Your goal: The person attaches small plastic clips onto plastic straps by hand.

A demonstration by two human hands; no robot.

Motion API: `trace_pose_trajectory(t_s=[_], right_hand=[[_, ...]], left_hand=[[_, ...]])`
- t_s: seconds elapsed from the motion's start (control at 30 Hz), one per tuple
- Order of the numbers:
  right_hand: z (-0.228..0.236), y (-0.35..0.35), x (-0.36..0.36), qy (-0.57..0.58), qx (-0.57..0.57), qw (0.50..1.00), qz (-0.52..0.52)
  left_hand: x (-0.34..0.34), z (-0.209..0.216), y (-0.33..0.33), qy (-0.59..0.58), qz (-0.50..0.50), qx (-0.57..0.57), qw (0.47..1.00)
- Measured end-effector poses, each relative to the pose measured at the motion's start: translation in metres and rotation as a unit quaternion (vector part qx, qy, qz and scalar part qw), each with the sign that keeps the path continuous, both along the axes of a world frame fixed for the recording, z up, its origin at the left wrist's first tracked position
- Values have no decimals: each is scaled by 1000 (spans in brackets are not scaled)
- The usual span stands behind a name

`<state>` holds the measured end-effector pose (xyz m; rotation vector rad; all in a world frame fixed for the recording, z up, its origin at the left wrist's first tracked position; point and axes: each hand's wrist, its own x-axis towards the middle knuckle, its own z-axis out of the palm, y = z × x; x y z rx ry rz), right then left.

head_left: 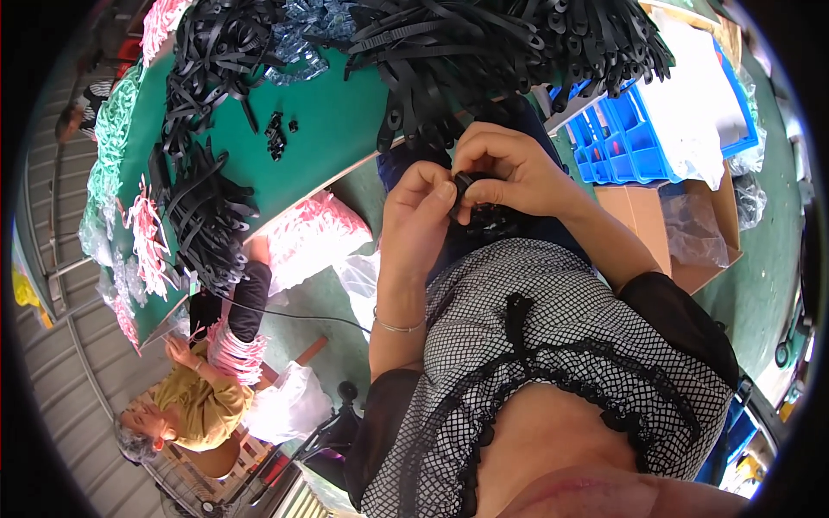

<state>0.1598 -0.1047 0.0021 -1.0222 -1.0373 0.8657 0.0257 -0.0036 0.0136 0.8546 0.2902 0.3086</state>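
Close together above my lap, both hands pinch a small black piece point(463, 183), perhaps part of a strap; its exact kind is mostly hidden by the fingers. My left hand point(416, 207) is closed on its left side, with thumb and forefinger pressed together. From the right, my right hand point(515, 171) grips it between thumb and curled fingers. Just under the hands, loose shiny black pieces point(489, 216) lie in my lap. Beyond them, a thick heap of black ribbed straps point(484, 52) hangs over the edge of the green table point(246, 160).
More black straps point(205, 211) lie at the table's left, near small black parts point(276, 136) and clear plastic pieces point(309, 39). Blue bins point(622, 129) and a cardboard box point(639, 220) stand right. Pink strips point(318, 226) lie below the table; a co-worker point(207, 397) sits lower left.
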Motion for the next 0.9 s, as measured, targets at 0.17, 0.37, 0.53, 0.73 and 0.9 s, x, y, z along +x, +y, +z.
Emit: trace_pose_trajectory(t_s=[0.17,0.37,0.53,0.73,0.9], right_hand=[[17,1,7,-228,4,972,-57],[25,5,5,-388,64,909,-141],[22,-9,5,-265,-90,954,-106],[23,-12,4,-198,-147,969,-7],[21,-16,1,-28,-171,984,47]], left_hand=[[2,2,-1,11,30,47,998],[1,-4,-1,30,74,27,996],[1,-1,-6,31,99,163,981],[-4,4,-5,58,71,276,957],[-6,14,-1,97,-68,314,942]])
